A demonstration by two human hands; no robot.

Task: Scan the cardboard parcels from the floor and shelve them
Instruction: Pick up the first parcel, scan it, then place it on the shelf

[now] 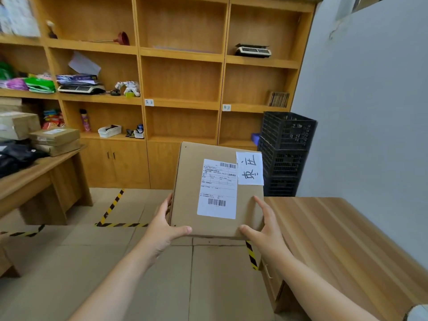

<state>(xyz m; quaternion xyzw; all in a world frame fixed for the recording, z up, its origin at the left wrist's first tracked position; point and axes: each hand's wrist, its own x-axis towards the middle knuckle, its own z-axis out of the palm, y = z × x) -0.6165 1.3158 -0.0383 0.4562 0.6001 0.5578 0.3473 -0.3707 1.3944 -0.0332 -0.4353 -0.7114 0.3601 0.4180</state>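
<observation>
A flat brown cardboard parcel (187, 200) is held up in front of me with its top face towards the camera. It carries a white shipping label with two barcodes and a white slip with handwritten characters at its upper right. My left hand (165, 224) grips its lower left edge, thumb on top. My right hand (266, 224) grips the lower right corner, thumb on top. Behind it stands the wooden shelf unit (183, 103), with bare compartments in its middle and right columns and small paper tags on the shelf edges.
A wooden desk (335, 239) is at my right, another desk (34, 174) with several parcels and dark cloth at my left. Stacked black crates (284, 154) stand by the right wall. Yellow-black tape (111, 207) marks the cardboard-covered floor. Scales and clutter fill the left shelves.
</observation>
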